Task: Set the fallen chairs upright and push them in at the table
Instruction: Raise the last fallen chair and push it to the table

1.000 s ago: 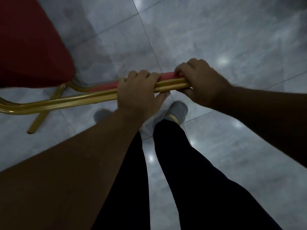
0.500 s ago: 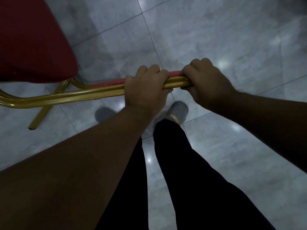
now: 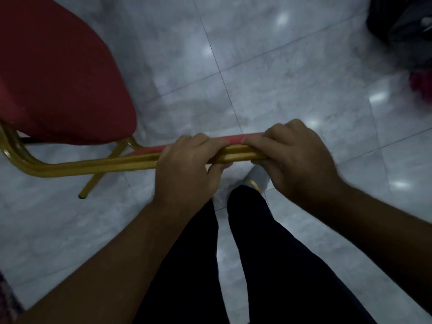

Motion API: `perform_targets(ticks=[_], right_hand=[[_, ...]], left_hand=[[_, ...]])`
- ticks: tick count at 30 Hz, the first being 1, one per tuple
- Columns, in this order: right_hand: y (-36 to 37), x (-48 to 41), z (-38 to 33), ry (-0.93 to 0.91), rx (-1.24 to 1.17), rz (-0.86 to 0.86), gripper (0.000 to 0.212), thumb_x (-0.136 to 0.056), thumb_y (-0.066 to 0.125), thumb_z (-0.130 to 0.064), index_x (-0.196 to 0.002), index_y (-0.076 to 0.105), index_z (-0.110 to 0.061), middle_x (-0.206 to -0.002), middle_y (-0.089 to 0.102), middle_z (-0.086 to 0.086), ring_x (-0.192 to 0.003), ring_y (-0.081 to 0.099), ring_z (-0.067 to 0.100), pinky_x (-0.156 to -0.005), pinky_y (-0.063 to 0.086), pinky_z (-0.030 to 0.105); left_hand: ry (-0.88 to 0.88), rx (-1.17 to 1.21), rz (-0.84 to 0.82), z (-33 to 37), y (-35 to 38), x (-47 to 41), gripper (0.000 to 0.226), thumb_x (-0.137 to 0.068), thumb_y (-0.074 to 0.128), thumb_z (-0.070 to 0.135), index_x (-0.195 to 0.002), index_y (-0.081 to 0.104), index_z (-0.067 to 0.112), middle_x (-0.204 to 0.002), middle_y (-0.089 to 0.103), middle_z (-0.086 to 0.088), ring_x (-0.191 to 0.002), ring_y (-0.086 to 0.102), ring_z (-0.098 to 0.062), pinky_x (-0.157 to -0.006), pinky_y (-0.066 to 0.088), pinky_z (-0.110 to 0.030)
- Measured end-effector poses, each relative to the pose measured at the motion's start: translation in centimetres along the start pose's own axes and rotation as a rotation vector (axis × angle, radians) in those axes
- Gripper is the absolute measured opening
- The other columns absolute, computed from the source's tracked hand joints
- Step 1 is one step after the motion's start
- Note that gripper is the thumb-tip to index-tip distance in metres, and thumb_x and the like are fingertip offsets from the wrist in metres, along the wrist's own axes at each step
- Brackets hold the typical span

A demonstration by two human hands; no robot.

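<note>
Both hands clamped on top rail of chair backrest [image 3: 233,153], gold metal tube with red padded edge along its far side. Left hand [image 3: 187,167] wrapped over the rail from above, fingers curled over the far side onto the red padding, thumb tucked under the near side. Right hand [image 3: 294,160] just beside the left, knuckles almost touching, fingers folded over the same rail, gripping its right end. Gold frame tube [image 3: 70,166] running left from the left hand, bending up at far left under the red seat cushion [image 3: 58,78]. Seat cushion up and left of the left hand, well apart from it, tilted. One gold chair leg [image 3: 93,183] slanting down-left of the left hand, tip on or just above the grey marble tile floor [image 3: 280,78], cannot tell which. Dark trouser legs [image 3: 257,253] below both hands, grey shoe [image 3: 257,178] directly under the right hand. Dark blurred object [image 3: 402,26] far up-right of the right hand, red blurred thing [image 3: 420,86] below it at frame edge, both unidentifiable. No table in view
</note>
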State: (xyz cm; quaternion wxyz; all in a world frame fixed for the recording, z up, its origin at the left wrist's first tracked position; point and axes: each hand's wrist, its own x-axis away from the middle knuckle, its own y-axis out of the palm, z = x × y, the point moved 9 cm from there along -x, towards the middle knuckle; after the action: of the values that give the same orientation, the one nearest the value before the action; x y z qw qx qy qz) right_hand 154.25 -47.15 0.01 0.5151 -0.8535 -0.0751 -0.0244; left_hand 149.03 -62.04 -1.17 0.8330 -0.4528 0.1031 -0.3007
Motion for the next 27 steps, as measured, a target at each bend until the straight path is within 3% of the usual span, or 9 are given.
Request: perform_targets(ticks=[3,8,15,21,24,27], right_hand=[[-4.5,1.2,-6.2,-0.045,-0.074,0.021,0.036,-0.093,0.061,-0.03,-0.126,0.067,-0.017,-0.113,0.068,0.004,-0.095,0.06,0.033,-0.079,0.045,0.049],[-9.9,3.6,-11.4,0.075,-0.255,0.076,0.031,-0.092,0.064,-0.031,-0.119,0.064,-0.015,-0.113,0.062,-0.007,-0.103,0.058,0.023,-0.093,0.042,0.039],[-12.7,4.5,-24.8,0.006,-0.133,0.159,0.031,-0.093,0.059,-0.035,-0.115,0.068,-0.016,-0.108,0.068,-0.001,-0.097,0.06,0.027,-0.082,0.048,0.049],[-12.9,5.3,-36.3,-0.33,0.099,0.202,0.032,-0.098,0.058,-0.039,-0.116,0.072,-0.017,-0.101,0.071,0.0,-0.084,0.063,0.03,-0.067,0.046,0.045],[-12.7,5.4,-41.4,-0.41,0.15,0.244,0.029,-0.096,0.062,-0.037,-0.115,0.072,-0.017,-0.101,0.072,0.002,-0.086,0.063,0.033,-0.068,0.044,0.046],[-12.3,5.7,-47.2,-0.476,0.133,0.259,0.029,-0.096,0.062,-0.041,-0.115,0.071,-0.021,-0.101,0.071,-0.001,-0.088,0.062,0.03,-0.07,0.043,0.047]], left_hand=[[0.024,0.072,0.018,1.0,-7.3,3.4,0.028,-0.088,0.072,0.031,-0.112,0.075,0.017,-0.096,0.073,0.001,-0.085,0.065,-0.025,-0.076,0.051,-0.045],[0.028,0.141,0.094,1.1,-17.2,8.1,0.027,-0.088,0.077,0.027,-0.11,0.076,0.011,-0.099,0.075,-0.001,-0.088,0.067,-0.023,-0.079,0.052,-0.039],[-0.023,0.122,0.155,-2.3,-26.2,16.9,0.033,-0.085,0.081,0.021,-0.116,0.073,0.015,-0.107,0.072,0.002,-0.099,0.066,-0.019,-0.089,0.053,-0.038],[0.212,-0.067,0.22,0.4,-31.6,23.0,0.039,-0.094,0.066,0.045,-0.118,0.073,0.015,-0.107,0.074,0.0,-0.092,0.067,-0.019,-0.078,0.054,-0.032],[0.176,-0.06,0.313,-0.1,-34.0,27.1,0.035,-0.095,0.068,0.038,-0.116,0.073,0.012,-0.102,0.072,-0.003,-0.089,0.065,-0.021,-0.077,0.053,-0.031],[0.065,-0.044,0.397,-2.8,-37.0,31.9,0.033,-0.097,0.064,0.035,-0.116,0.071,0.009,-0.097,0.069,-0.005,-0.088,0.064,-0.025,-0.074,0.054,-0.041]])
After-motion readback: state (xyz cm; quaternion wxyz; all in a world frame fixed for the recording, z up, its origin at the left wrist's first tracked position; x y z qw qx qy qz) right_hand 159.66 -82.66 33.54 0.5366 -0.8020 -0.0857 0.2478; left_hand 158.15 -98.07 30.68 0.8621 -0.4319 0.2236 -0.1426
